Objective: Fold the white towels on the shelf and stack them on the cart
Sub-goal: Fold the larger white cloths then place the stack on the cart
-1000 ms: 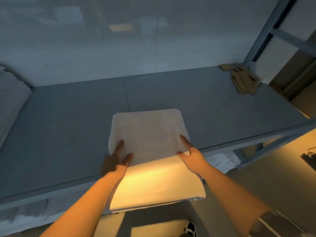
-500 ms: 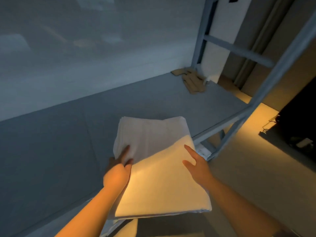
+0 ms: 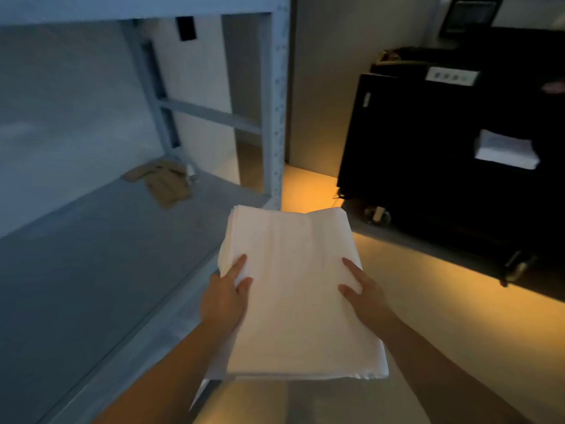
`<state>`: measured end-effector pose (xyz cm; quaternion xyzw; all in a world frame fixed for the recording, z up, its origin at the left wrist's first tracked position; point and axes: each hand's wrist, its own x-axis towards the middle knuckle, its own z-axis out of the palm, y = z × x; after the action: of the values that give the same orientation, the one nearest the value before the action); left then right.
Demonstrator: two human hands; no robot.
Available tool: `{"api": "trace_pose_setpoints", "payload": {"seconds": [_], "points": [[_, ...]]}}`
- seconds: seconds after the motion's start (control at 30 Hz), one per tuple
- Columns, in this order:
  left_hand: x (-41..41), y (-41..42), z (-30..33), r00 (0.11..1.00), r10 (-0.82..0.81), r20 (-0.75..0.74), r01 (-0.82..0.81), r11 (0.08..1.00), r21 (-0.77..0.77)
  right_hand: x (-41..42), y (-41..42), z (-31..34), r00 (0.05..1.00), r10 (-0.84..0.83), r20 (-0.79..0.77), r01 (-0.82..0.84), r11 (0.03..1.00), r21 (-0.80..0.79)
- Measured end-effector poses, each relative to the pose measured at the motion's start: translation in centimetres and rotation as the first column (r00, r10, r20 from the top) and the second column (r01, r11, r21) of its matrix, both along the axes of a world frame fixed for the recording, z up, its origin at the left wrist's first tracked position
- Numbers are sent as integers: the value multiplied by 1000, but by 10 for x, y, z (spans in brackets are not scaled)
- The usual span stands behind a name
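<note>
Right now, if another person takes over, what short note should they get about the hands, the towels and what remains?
Left hand: grips the left edge of the folded white towel, thumb on top.
Right hand: grips the right edge the same way.
The towel is folded, lifted clear of the grey shelf and held in the air.
The black cart stands ahead to the right; one folded towel already lies on it.
Left: carry this towel to the cart and stack it. A tan cloth lies on the shelf; no other towels to fold are in view.
</note>
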<state>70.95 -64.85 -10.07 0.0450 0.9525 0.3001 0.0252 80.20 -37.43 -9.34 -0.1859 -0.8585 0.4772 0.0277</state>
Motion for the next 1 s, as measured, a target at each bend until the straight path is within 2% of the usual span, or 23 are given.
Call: {"api": "trace_pose_setpoints", "payload": {"seconds": [0.2,0.43,0.63,1.0], "points": [[-26,156,0,974,-220,-51,222,975,27,29,130,5,967,-248,65,246,969,31],[-57,312,-9,928,-372,-38,371,928,-22,39,247,-8,889,-451,81,452,892,8],[-118,435,-33,879,-476,-13,476,879,-2,-3,354,-24,830,-549,103,549,835,23],[-247,649,-40,822,-570,6,570,822,-19,-107,532,-20,735,-664,138,667,744,28]]}}
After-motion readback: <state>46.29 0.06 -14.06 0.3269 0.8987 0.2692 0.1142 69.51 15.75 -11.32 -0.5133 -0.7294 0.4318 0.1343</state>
